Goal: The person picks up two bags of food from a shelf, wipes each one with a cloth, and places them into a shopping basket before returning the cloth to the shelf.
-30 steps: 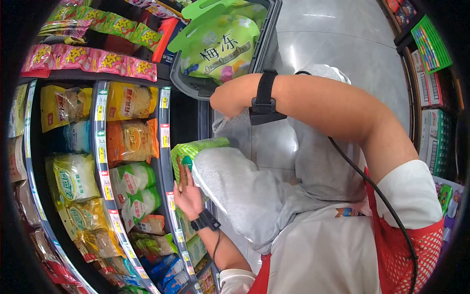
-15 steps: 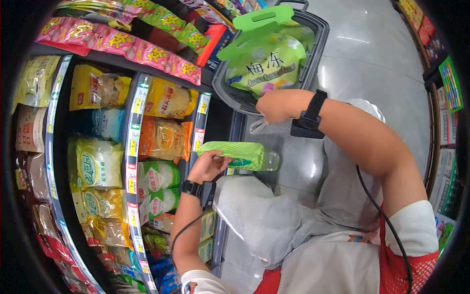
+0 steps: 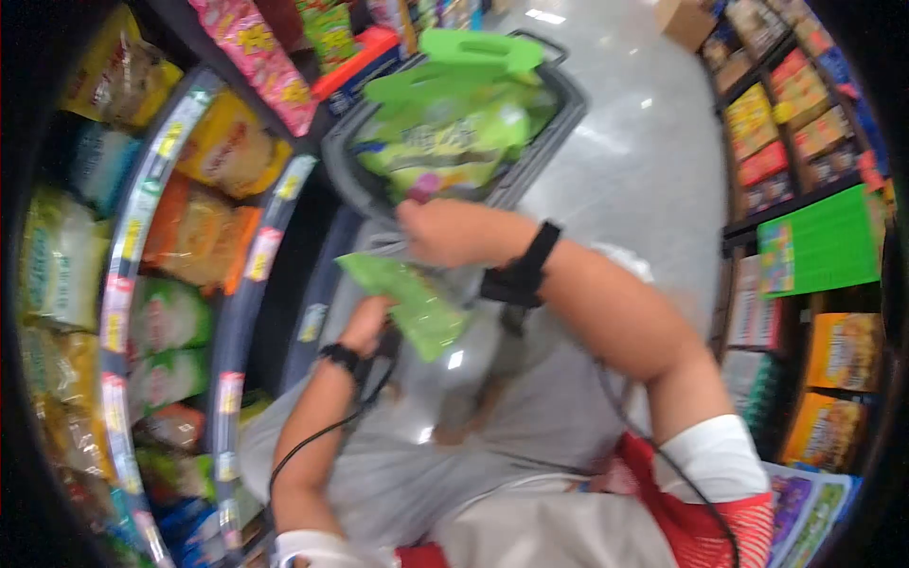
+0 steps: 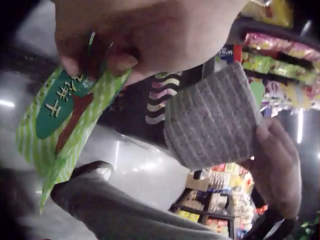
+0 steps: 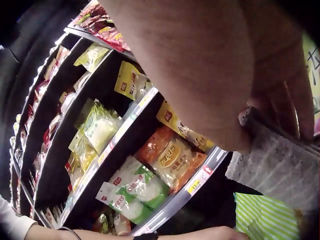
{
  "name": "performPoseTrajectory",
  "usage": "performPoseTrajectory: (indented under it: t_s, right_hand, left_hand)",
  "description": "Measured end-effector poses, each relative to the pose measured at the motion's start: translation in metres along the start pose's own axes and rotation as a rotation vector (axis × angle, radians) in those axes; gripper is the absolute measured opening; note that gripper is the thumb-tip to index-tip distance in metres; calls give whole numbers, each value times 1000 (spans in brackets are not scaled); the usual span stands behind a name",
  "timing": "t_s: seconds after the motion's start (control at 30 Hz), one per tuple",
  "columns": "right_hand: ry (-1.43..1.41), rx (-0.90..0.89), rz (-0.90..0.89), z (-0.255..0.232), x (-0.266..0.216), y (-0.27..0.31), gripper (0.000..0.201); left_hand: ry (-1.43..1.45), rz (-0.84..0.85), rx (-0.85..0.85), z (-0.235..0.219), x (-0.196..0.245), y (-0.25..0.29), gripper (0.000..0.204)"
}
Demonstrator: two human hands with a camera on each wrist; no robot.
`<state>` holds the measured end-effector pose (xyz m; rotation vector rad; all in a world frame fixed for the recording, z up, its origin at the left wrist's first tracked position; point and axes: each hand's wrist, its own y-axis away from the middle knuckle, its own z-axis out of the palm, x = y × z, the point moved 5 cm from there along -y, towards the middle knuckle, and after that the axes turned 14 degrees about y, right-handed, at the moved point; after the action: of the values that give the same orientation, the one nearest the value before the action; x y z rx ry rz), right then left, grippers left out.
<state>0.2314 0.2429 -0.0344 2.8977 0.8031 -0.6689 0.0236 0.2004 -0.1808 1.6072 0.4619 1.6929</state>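
My left hand (image 3: 365, 327) pinches the edge of a green-and-white striped packet (image 3: 407, 301); in the left wrist view, the thumb and fingers close on one end of the packet (image 4: 37, 122), which hangs down. My right hand (image 3: 456, 233) holds a grey striped cloth-like item (image 4: 212, 120), with its fingers (image 4: 272, 142) along the edge in that view. The packet (image 5: 265, 215) is just below the grey item (image 5: 280, 167) in the right wrist view. Beyond the right hand is a dark basket (image 3: 563, 118) with a large green bag (image 3: 445, 147) in it.
On the left, a curved shelf (image 3: 237, 350) holds bagged goods, including an orange bag (image 3: 194, 232). Pink packets (image 3: 256, 57) hang above it. Shelving with boxes (image 3: 838, 350) stands on the right, across a shiny floor (image 3: 644, 151). The person's grey-clad legs are below the hands.
My left hand, first touching the packet beside the shelf with extended fingers, took hold of it and brought it near the right hand. The head view turned, and the packet now tilts downward.
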Motion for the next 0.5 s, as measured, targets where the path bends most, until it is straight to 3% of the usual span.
performPoseTrajectory:
  t_s: [0.07, 0.1, 0.13, 0.23, 0.27, 0.3, 0.33, 0.37, 0.47, 0.5]
  right_hand:
    - [38, 43, -5, 3, 3, 0, 29]
    - [44, 34, -2, 5, 3, -1, 31]
    - [61, 1, 48, -1, 1, 0, 32]
    - [96, 28, 1, 28, 13, -11, 31]
    - [128, 11, 1, 27, 5, -14, 31]
    - [84, 18, -24, 23, -8, -13, 32]
    - [85, -33, 22, 22, -20, -11, 32]
    - [124, 10, -30, 45, -16, -13, 31]
    - [101, -66, 0, 80, -33, -3, 25]
    - [73, -88, -23, 94, -41, 1, 28]
  left_hand:
    - [58, 252, 34, 1, -2, 1, 37]
    - [-192, 380, 58, -16, -14, -21, 34]
    - [-133, 553, 179, -37, -51, -55, 33]
    - [-592, 643, 500, -52, -102, -81, 22]
    - [-653, 662, 525, -49, -116, -81, 20]
    - [-500, 711, 487, -44, -131, -85, 21]
    - [-149, 562, 405, -43, -143, -88, 23]
    - [-50, 609, 327, -39, -146, -85, 23]
    - [59, 711, 368, -23, -129, -56, 21]
    - [26, 754, 407, -33, -152, -80, 15]
